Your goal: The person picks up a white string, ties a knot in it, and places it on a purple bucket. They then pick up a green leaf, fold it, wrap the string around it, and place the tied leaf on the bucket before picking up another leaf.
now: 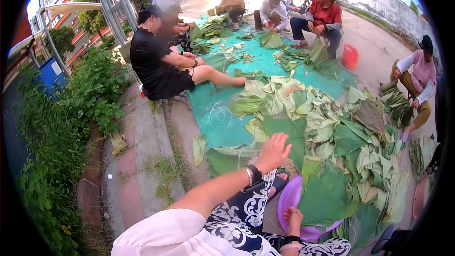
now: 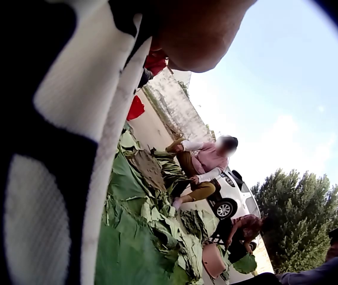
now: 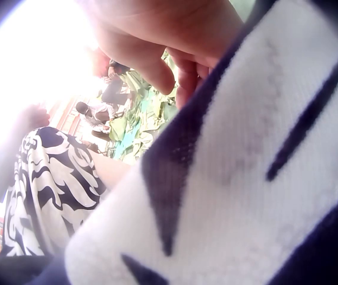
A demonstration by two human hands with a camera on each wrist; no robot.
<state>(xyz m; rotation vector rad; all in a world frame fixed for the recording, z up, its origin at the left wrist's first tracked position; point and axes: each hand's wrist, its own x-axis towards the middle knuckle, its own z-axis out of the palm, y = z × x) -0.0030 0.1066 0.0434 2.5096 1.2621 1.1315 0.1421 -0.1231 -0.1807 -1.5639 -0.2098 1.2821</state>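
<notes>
In the head view my left hand, a dark watch on its wrist, reaches out over the left knee with fingers extended. Large green leaves lie just beyond it: a flat dark one past the fingertips and a folded one beside the wrist. My right hand is low by the right thigh, fingers loosely bent, with nothing visible in them. It sits at the edge of a purple basin, on which a broad green leaf lies. The right wrist view shows the right thumb and fingers against patterned trousers.
A big heap of leaves spreads to the right over a teal ground sheet. Several people sit around it, among them a person in black and one in pink. A red bucket stands behind the heap.
</notes>
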